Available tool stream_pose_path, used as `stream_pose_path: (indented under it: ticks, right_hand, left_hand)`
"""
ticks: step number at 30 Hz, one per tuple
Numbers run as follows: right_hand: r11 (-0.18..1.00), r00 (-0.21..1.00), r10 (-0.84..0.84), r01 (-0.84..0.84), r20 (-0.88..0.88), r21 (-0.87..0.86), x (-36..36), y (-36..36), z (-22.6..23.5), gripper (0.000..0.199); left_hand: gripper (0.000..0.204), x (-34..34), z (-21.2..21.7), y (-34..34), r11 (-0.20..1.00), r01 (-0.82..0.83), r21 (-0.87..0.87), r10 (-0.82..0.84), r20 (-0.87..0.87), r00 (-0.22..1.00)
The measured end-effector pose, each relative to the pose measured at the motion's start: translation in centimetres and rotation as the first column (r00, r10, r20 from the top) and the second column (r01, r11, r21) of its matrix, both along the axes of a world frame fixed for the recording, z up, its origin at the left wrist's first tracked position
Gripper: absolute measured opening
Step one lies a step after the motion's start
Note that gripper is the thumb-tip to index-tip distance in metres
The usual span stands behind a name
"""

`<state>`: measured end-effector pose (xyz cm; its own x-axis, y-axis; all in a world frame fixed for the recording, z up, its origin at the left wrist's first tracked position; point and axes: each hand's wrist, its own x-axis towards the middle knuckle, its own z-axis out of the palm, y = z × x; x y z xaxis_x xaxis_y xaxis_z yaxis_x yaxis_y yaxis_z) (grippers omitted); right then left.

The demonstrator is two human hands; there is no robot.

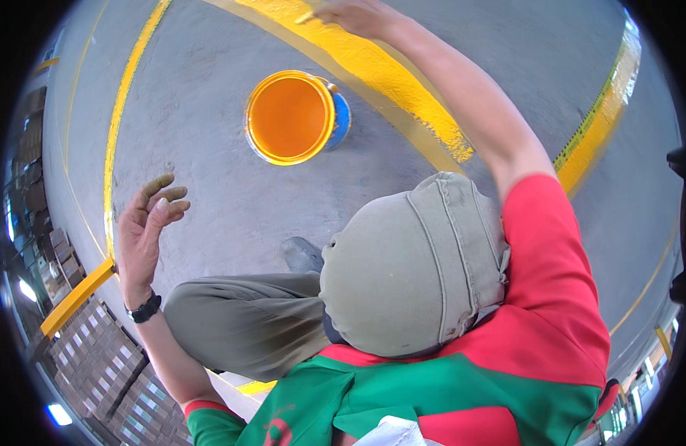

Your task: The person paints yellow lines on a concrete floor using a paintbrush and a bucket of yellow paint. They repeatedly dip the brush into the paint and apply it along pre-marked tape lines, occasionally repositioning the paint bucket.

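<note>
A blue bucket (339, 123) with a yellow rim stands on the grey floor in front of me; its inside is orange. My left hand (146, 234) is raised to the left of my bent knee, nearer me than the bucket. Its stained fingers are loosely bent and apart, with nothing between them. Past the bucket, my right arm reaches far forward over a wide yellow floor stripe (365, 70). My right hand (354, 16) is at the top edge, partly cut off and slightly blurred, a finger stretched out to the left over the stripe. No held object shows there.
My olive trouser knee (224, 320) and grey shoe (302, 254) are close below the bucket. Thinner yellow lines (127, 85) run along the floor at left. A yellow bar (77, 297) and stacked bricks or blocks (94, 364) stand at far left. Another yellow stripe (599, 123) lies at right.
</note>
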<state>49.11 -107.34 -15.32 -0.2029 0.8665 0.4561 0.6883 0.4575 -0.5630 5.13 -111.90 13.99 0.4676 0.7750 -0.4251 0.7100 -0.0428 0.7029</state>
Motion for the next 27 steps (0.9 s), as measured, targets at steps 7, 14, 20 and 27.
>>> stream_pose_path:
  ticks: [7,14,20,27]
  right_hand:
    - [0.992,0.95,-0.069,0.031,0.306,0.126,-1.8,12.4,-9.3,0.032]
    - [0.968,0.98,0.053,-0.004,0.193,-0.249,0.6,-2.3,-3.6,0.028]
    - [0.891,0.978,0.021,0.075,0.206,-0.448,1.5,-18.8,1.8,0.025]
    - [0.79,0.965,-0.091,0.221,0.248,-0.572,1.1,-38.7,4.9,0.036]
  left_hand:
    - [0.044,-1.5,-0.4,0.3,0.999,-0.053,0.0,0.053,0.001,0.999]
    - [0.048,-0.7,-0.7,0.8,1.0,-0.028,0.001,0.028,-0.071,0.997]
    - [0.049,2.0,-2.6,1.5,0.996,0.059,-0.064,-0.061,-0.027,0.998]
    - [0.047,4.3,-4.9,2.9,0.989,0.128,-0.07,-0.132,-0.056,0.99]
